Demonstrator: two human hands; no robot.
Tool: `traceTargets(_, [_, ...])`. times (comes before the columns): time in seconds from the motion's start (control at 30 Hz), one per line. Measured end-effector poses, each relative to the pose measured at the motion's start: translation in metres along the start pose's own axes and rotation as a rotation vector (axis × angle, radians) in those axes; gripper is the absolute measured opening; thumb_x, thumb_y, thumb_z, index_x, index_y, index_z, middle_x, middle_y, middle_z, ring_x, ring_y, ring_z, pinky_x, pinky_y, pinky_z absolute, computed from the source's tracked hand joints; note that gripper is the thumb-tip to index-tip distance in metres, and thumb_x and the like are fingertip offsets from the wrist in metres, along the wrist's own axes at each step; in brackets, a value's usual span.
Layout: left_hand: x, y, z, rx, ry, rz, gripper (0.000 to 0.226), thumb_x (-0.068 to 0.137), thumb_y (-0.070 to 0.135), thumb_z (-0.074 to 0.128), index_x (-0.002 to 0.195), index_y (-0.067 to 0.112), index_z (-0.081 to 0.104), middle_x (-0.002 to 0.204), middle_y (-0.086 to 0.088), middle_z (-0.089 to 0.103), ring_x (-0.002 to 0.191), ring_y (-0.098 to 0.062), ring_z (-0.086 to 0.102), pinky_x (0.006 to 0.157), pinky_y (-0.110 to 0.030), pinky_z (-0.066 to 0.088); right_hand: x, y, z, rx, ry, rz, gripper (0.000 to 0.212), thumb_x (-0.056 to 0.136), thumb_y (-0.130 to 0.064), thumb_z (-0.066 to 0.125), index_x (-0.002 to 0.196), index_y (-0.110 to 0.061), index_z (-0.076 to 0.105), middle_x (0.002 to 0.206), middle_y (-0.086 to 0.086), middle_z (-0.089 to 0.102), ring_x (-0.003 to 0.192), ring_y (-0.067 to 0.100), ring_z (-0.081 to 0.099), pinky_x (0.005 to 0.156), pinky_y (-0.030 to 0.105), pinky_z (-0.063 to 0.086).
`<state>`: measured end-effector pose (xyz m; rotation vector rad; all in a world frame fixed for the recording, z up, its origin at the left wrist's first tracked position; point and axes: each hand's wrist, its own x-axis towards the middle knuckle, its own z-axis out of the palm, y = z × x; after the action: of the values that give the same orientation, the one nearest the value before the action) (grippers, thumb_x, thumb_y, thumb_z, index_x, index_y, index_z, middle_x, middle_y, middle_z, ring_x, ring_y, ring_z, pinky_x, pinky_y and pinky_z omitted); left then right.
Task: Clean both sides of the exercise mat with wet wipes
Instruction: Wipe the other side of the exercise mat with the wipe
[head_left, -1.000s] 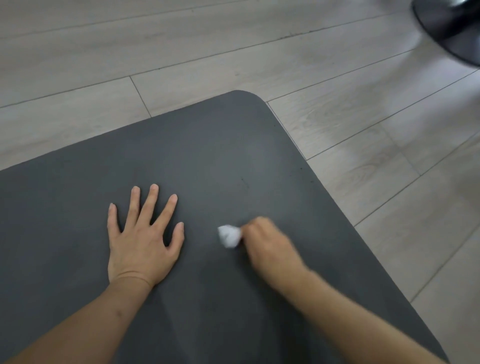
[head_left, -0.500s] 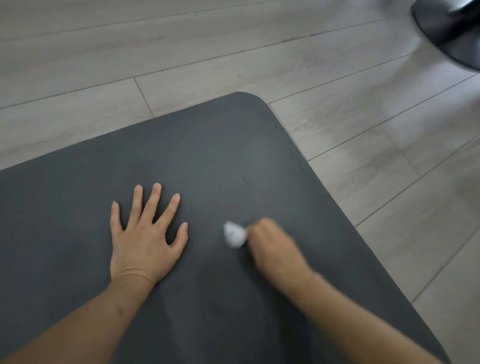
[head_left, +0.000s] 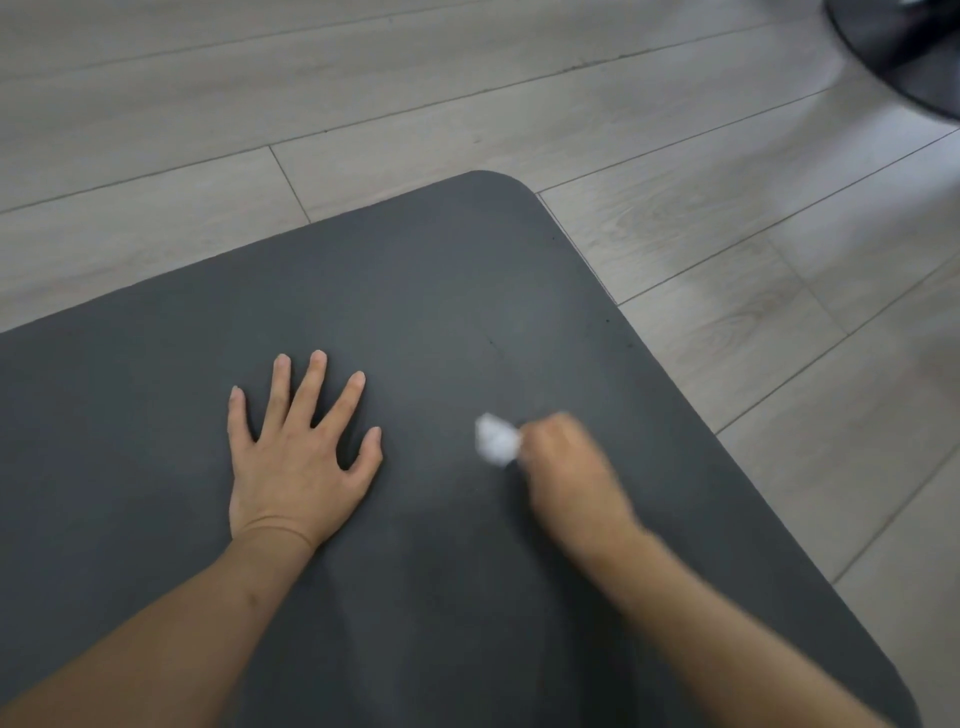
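The pale wood-plank floor (head_left: 675, 234) fills the upper and right part of the view, and the dark grey exercise mat (head_left: 415, 291) lies flat on it, one rounded corner pointing away from the person; it sits where it sat a second ago. At the top right edge a dark round base (head_left: 904, 47) of some object rests on the floor, well apart from the mat; what it belongs to cannot be told. The left hand (head_left: 296, 457) lies palm down on the mat with fingers straight and spread, pressing flat; compared with a second ago it has kept almost the same place, shifted only a little away from the person. The right hand (head_left: 566, 467), blurred by motion, has its fingers curled round a crumpled white wet wipe (head_left: 496, 439), which sticks out from the fingers toward the left hand and touches the mat surface. Over the last second the right hand and the wipe have slid a short way forward and to the right across the mat, so the gap between the wipe and the left thumb is now wider than before.
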<state>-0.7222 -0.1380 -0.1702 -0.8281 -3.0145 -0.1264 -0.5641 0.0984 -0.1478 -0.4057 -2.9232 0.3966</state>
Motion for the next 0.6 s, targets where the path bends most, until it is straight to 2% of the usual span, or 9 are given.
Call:
traceTargets(0.07, [0.001, 0.000, 0.001, -0.001, -0.002, -0.006, 0.067, 0.095, 0.065, 0.028, 0.155, 0.039, 0.043, 0.170, 0.001, 0.026, 0.159, -0.027, 0.013, 0.125, -0.061, 0.007, 0.021, 0.063, -0.020, -0.094, 0.108, 0.281, 0.006, 0.088, 0.000, 0.061, 0.090, -0.005, 0.059, 0.089, 0.014, 0.052, 0.075, 0.038, 0.052, 0.063, 0.036, 0.035])
traceTargets(0.13, [0.002, 0.000, 0.001, -0.007, -0.010, -0.015, 0.068, 0.094, 0.066, 0.028, 0.155, 0.039, 0.043, 0.170, 0.002, 0.026, 0.159, -0.026, 0.013, 0.125, -0.061, 0.007, 0.021, 0.076, -0.025, -0.091, 0.180, 0.458, 0.004, 0.093, -0.003, 0.056, 0.093, -0.006, 0.059, 0.092, 0.014, 0.054, 0.077, 0.039, 0.054, 0.065, 0.037, 0.039])
traceTargets(0.2, [0.003, 0.000, -0.001, -0.019, -0.012, -0.019, 0.070, 0.094, 0.067, 0.027, 0.155, 0.038, 0.043, 0.170, 0.002, 0.025, 0.160, -0.025, 0.011, 0.125, -0.061, 0.006, 0.005, 0.039, -0.006, -0.035, 0.221, 0.398, 0.010, 0.090, 0.003, 0.057, 0.088, -0.006, 0.060, 0.087, 0.011, 0.054, 0.076, 0.035, 0.054, 0.067, 0.040, 0.042])
traceTargets(0.27, [0.004, 0.001, -0.002, -0.024, -0.020, -0.022, 0.070, 0.094, 0.067, 0.027, 0.156, 0.038, 0.042, 0.170, 0.003, 0.025, 0.160, -0.024, 0.010, 0.125, -0.061, 0.006, -0.021, -0.010, 0.009, 0.098, 0.173, 0.174, 0.014, 0.087, 0.008, 0.061, 0.089, -0.005, 0.064, 0.085, 0.008, 0.054, 0.074, 0.030, 0.053, 0.068, 0.037, 0.044])
traceTargets(0.33, [0.004, 0.001, -0.002, -0.045, -0.011, -0.021, 0.069, 0.094, 0.067, 0.027, 0.155, 0.038, 0.042, 0.170, 0.002, 0.026, 0.160, -0.024, 0.010, 0.125, -0.061, 0.006, -0.037, -0.029, 0.013, 0.219, 0.123, 0.022, 0.010, 0.093, 0.004, 0.060, 0.095, -0.004, 0.066, 0.089, 0.006, 0.056, 0.077, 0.023, 0.054, 0.071, 0.030, 0.047])
traceTargets(0.43, [0.000, 0.001, -0.001, -0.103, 0.067, 0.015, 0.063, 0.095, 0.060, 0.035, 0.149, 0.032, 0.053, 0.165, -0.002, 0.036, 0.157, -0.025, 0.021, 0.126, -0.057, 0.011, -0.037, -0.022, 0.015, 0.306, 0.167, 0.053, 0.009, 0.098, -0.004, 0.057, 0.097, -0.005, 0.067, 0.092, 0.002, 0.055, 0.078, 0.018, 0.054, 0.072, 0.028, 0.047])
traceTargets(0.53, [-0.003, 0.003, -0.005, -0.193, 0.205, 0.031, 0.048, 0.093, 0.045, 0.045, 0.129, 0.022, 0.069, 0.146, -0.005, 0.056, 0.141, -0.027, 0.046, 0.117, -0.051, 0.028, -0.037, -0.024, 0.021, 0.303, 0.199, 0.071, 0.010, 0.100, -0.008, 0.056, 0.098, -0.007, 0.066, 0.092, 0.002, 0.056, 0.079, 0.019, 0.055, 0.072, 0.033, 0.049])
traceTargets(0.6, [-0.009, 0.002, -0.010, -0.203, 0.177, 0.023, 0.048, 0.093, 0.043, 0.042, 0.124, 0.021, 0.071, 0.138, -0.003, 0.061, 0.136, -0.028, 0.051, 0.111, -0.050, 0.035, -0.036, -0.024, 0.021, 0.301, 0.224, 0.064, 0.011, 0.100, -0.009, 0.055, 0.098, -0.007, 0.066, 0.092, 0.002, 0.055, 0.079, 0.020, 0.054, 0.073, 0.034, 0.050])
